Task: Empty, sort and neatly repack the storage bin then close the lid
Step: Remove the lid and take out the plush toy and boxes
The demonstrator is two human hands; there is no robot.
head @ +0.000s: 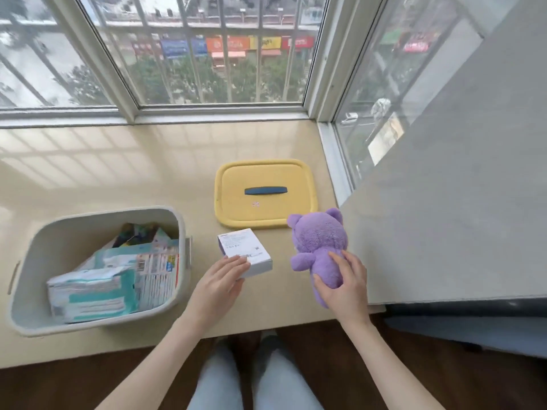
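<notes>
- left hand [220, 281] holds the near corner of a white box [247, 253], fingers laid over its top and thumb at its near side.
- right hand [344, 284] grips the lower body of a purple bear [318, 241], fingers over the top and thumb on the bear's left side.
- box lies flat on the desk [118, 161], printed face up, between the bin and the bear.
- bear lies face down with its head away from the person, ears just beside the near right corner of the lid [233, 184].
- lid is yellow and lies flat on the desk beyond the box, off the bin, with its dark blue handle [265, 190] up.
- bin [38, 253] is pale grey, open, and stands on the desk's left part, just beside the box.
- packs [88, 294] with white and teal wrappers lie inside the bin, with a darker printed pack behind them against the far wall.
- wall [458, 202], plain grey, rises right of the bear.
- window [207, 54] with bars runs along the desk's far edge.
- legs [219, 380] in light jeans show over a dark wood floor [325, 365] below the desk's near edge.
</notes>
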